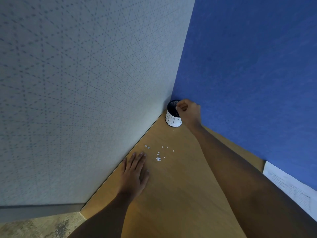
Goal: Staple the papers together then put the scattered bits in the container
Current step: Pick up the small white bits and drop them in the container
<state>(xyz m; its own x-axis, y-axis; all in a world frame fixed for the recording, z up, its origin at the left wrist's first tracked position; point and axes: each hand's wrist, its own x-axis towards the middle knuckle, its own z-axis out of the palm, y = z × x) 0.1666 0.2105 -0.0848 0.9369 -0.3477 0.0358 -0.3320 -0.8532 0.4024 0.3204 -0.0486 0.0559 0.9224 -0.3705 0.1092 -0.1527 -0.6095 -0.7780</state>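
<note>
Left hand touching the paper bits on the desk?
Apart. Head view: the left hand lies flat on the desk, with bare wood showing between it and the paper bits.

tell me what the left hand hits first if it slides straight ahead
Most likely the two bits just beyond the fingertips of the left hand, then the grey wall right behind them. The other bits lie right of that line.

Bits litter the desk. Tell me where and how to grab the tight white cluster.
Best pinch the cluster across its outer edges, fingertips coming down from above. The bits lie flat and bunched on the desk, so nothing offers a side grip; the left hand rests flat beside it.
</note>
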